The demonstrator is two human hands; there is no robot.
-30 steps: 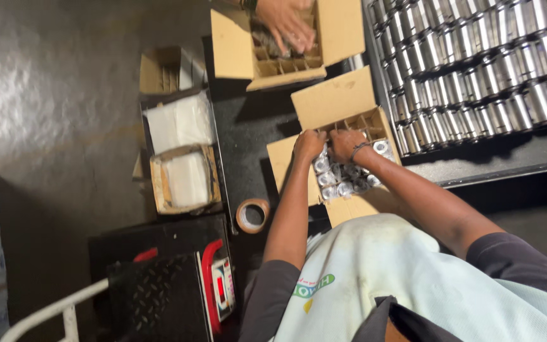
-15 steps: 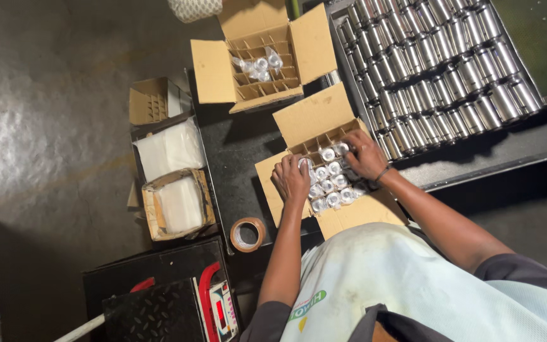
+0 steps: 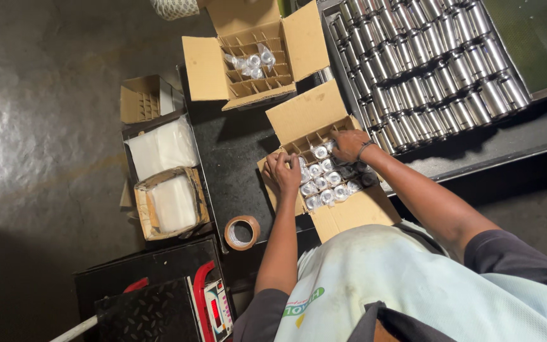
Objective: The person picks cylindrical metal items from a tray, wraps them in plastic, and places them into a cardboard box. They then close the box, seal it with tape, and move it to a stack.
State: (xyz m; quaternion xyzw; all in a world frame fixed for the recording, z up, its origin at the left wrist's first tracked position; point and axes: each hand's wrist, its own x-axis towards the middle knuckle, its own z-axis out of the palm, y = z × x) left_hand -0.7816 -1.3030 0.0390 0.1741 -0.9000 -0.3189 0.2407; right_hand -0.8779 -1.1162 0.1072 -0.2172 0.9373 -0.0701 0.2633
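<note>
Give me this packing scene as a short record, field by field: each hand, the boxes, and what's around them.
left hand: rests on the left edge of the near box
right hand: on the far right corner of the same box
near box: open cardboard, divider cells filled with wrapped metal cylinders
far box: open, dividers mostly empty, a few wrapped pieces
tray: rows of bare metal cylinders, right of the boxes
tape roll: brown, lies flat left of the near box

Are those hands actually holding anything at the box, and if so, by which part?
The left hand grips the near cardboard box by its left wall. The right hand rests on the wrapped metal pieces inside; whether it grips one cannot be told.
</note>
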